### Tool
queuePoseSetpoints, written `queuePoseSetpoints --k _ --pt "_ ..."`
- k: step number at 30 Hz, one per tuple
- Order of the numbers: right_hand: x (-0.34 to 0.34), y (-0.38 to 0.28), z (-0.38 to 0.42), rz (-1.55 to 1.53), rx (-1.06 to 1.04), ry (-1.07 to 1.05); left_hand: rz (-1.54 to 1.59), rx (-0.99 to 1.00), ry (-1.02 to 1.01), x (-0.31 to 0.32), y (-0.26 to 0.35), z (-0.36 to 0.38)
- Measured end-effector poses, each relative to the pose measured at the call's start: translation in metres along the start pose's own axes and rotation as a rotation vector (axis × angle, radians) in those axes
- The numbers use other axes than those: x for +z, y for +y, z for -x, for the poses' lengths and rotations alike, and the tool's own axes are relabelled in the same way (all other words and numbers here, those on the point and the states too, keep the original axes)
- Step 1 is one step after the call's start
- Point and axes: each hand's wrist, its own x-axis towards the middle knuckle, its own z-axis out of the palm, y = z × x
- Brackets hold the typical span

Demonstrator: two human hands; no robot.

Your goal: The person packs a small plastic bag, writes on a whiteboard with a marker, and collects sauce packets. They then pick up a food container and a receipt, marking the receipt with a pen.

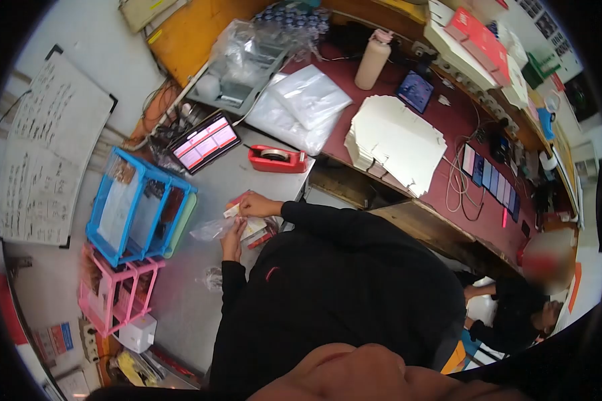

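Note:
My right hand point(259, 205) is closed, its fingers pinching a small red, white and yellow packet point(232, 209). Just below it, my left hand point(232, 242) grips a clear plastic bag point(209, 230), which spreads out over the grey table point(187, 281). Small printed boxes point(254, 230) in white and red lie between my hands and my body, partly hidden by my sleeve. Another crumpled clear bag point(212, 279) lies on the table near my left forearm.
A red tape dispenser point(277, 159) and a tablet point(204, 142) stand beyond my hands. Blue point(137, 207) and pink point(117, 291) racks line the table's far side. Plastic bags point(301, 107), stacked white sheets point(394, 144) and a bottle point(372, 60) sit nearby. Another person point(512, 311) is behind.

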Motion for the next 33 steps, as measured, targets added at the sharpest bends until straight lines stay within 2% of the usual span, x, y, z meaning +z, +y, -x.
queuePoseSetpoints --k 2,3,5,7,9,11,13,15,17,19,20,21,23,25,27,29,31,32,33 --pt "-0.002 -0.009 0.007 0.093 -0.107 0.201 0.01 0.01 0.026 0.004 -0.001 0.002" --pt "-0.006 -0.018 0.011 0.08 -0.111 0.177 0.013 0.017 0.036 0.004 -0.001 0.003" --pt "-0.016 -0.044 0.016 -0.011 -0.004 0.244 -0.004 0.046 -0.024 -0.007 -0.011 -0.005" --pt "-0.017 -0.048 0.013 -0.282 0.028 0.123 -0.008 0.008 -0.06 -0.011 -0.014 -0.008" --pt "-0.012 -0.041 0.006 -0.282 0.085 0.097 0.008 -0.015 -0.06 -0.012 -0.012 -0.01" --pt "-0.006 -0.041 0.015 -0.63 0.156 0.133 0.001 0.031 -0.019 0.002 0.003 -0.003" --pt "-0.013 -0.013 0.046 -0.629 0.157 0.045 0.021 0.06 0.066 -0.004 0.0 -0.001" --pt "-0.034 0.01 0.085 -0.394 0.312 0.171 0.142 0.195 0.212 -0.017 -0.003 -0.006" --pt "-0.064 0.019 0.112 -0.375 0.483 0.146 0.111 0.254 0.24 -0.035 0.015 -0.002" --pt "-0.067 -0.018 0.108 -0.384 0.472 0.081 -0.031 0.277 0.162 -0.049 0.019 0.005" --pt "-0.057 -0.026 0.096 -0.409 0.368 0.082 -0.127 0.269 0.082 -0.045 0.021 0.003" --pt "-0.048 -0.032 0.08 -0.346 0.295 0.073 -0.371 0.457 0.17 -0.029 0.027 0.008" --pt "-0.027 -0.061 0.045 -0.159 0.028 0.151 -0.504 0.421 0.139 -0.028 0.013 -0.004" --pt "-0.016 -0.103 0.024 -0.111 0.029 0.178 -0.612 0.546 0.156 -0.029 0.006 0.01" --pt "-0.003 -0.127 0.014 -0.066 0.023 0.217 -0.482 0.785 0.461 -0.019 0.034 0.067" --pt "0.013 -0.139 0.013 -0.029 -0.089 -0.054 -0.746 0.97 1.018 -0.075 0.029 0.093" --pt "0.041 -0.164 0.011 0.025 -0.049 -0.303 -0.762 0.708 1.461 -0.117 0.029 0.12" --pt "0.062 -0.165 0.01 0.042 -0.22 -0.292 -0.762 0.705 1.469 -0.135 0.022 0.12" --pt "0.081 -0.16 0.007 0.061 -0.397 -0.279 -0.526 0.463 1.196 -0.156 0.01 0.113"
